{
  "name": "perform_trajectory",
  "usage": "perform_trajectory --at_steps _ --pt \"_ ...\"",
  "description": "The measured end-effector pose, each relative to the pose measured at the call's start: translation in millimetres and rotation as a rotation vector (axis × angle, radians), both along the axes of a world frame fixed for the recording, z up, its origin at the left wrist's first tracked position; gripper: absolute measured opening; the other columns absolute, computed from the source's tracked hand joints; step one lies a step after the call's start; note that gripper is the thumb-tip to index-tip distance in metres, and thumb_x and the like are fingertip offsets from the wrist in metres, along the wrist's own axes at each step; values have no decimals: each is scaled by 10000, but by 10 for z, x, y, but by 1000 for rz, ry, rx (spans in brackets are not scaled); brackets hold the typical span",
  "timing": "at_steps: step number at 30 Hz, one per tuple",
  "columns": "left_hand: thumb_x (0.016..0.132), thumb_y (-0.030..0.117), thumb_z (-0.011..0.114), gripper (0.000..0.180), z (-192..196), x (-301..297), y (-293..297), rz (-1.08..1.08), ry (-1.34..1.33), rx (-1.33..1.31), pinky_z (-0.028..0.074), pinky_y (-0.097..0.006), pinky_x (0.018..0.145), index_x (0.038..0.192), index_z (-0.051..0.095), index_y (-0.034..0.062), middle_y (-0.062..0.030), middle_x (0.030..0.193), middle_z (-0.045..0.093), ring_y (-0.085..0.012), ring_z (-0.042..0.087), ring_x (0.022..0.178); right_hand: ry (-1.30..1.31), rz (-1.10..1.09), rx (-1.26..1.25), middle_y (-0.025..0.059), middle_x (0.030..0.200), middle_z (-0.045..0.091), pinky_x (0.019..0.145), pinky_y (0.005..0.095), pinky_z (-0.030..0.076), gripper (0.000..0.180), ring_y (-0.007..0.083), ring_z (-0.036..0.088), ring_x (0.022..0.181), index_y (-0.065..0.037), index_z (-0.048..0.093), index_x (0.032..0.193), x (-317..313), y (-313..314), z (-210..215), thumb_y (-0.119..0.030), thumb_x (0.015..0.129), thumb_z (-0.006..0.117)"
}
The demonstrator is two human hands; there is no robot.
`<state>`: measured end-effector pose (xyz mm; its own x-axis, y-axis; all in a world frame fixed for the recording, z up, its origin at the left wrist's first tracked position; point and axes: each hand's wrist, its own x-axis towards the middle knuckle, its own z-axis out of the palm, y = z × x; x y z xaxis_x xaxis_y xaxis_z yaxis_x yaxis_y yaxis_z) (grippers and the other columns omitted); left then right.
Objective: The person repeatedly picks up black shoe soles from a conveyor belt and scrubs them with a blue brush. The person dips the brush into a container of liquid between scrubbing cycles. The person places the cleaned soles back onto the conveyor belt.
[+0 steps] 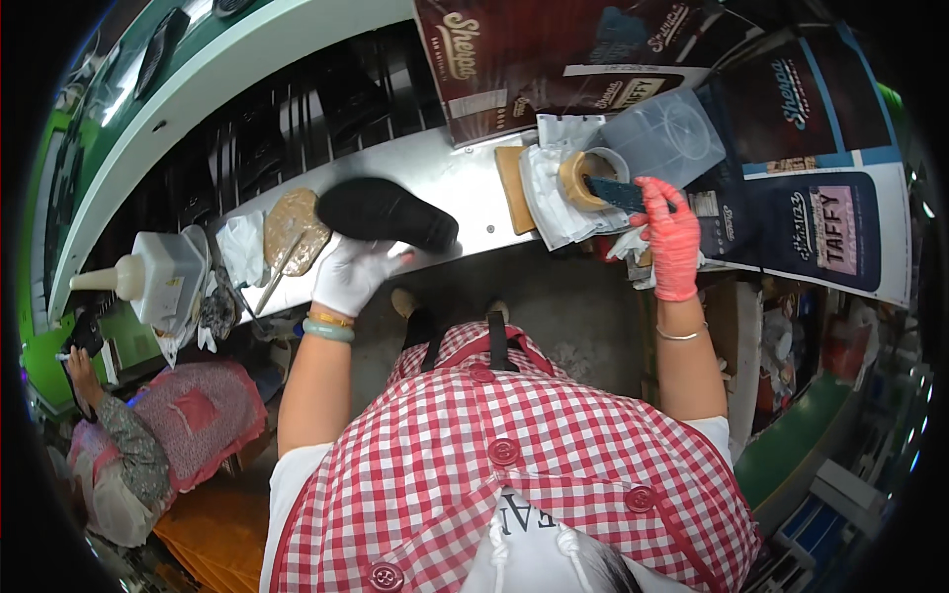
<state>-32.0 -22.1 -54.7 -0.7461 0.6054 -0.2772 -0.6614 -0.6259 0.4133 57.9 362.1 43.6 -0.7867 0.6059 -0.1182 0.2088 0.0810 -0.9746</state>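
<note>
In my white-gloved left hand (351, 275) is a black shoe (381, 212). It lies nearly level above the metal bench edge, with my fingers mostly hidden behind it and the thumb at its near side. My right hand (672, 237), in a pink glove, grips a dark-handled brush (618, 194). The brush's far end reaches into a small tan-rimmed cup (573, 185), so its tip is hidden. Under and around the cup lie crumpled white cloths or papers (551, 211).
A clear plastic tub (662, 136) stands beyond the cup, beside printed cardboard (840, 212). At the left sit a white squeeze bottle (158, 280), a crusted tan pad (295, 232) and a thin stick (280, 272). Dark shoes rest on the rack (346, 104) behind. Another person (163, 435) works at far left.
</note>
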Motion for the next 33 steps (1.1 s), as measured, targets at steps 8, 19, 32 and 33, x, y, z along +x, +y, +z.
perform_trajectory --at_steps 8,19,32,33 --pt "964 518 211 593 -45 644 200 -58 -406 -173 495 -474 792 1290 449 84 -153 1226 531 -367 527 1107 -100 -10 -11 10 864 647 504 172 397 316 50 573 609 -59 647 1058 -74 183 -446 -313 871 636" --pt "968 487 256 541 204 634 447 -43 -388 -109 493 -416 709 1280 462 96 -145 1191 560 -370 559 1040 -148 37 -157 3 743 612 445 176 348 257 45 510 502 -63 657 1024 -90 395 -447 -278 889 615" --pt "903 476 483 618 782 529 856 -39 -225 273 463 -586 846 1377 346 103 -206 1371 386 -435 420 1213 159 297 -499 50 864 652 506 171 448 250 88 630 634 -20 616 1047 -30 -1147 501 -232 937 543" --pt "895 468 507 626 781 534 851 -48 -186 253 456 -595 861 1382 336 114 -197 1379 374 -419 421 1214 142 333 -508 49 899 656 512 176 448 244 95 635 649 -16 618 1054 -32 -1156 473 -216 934 547"
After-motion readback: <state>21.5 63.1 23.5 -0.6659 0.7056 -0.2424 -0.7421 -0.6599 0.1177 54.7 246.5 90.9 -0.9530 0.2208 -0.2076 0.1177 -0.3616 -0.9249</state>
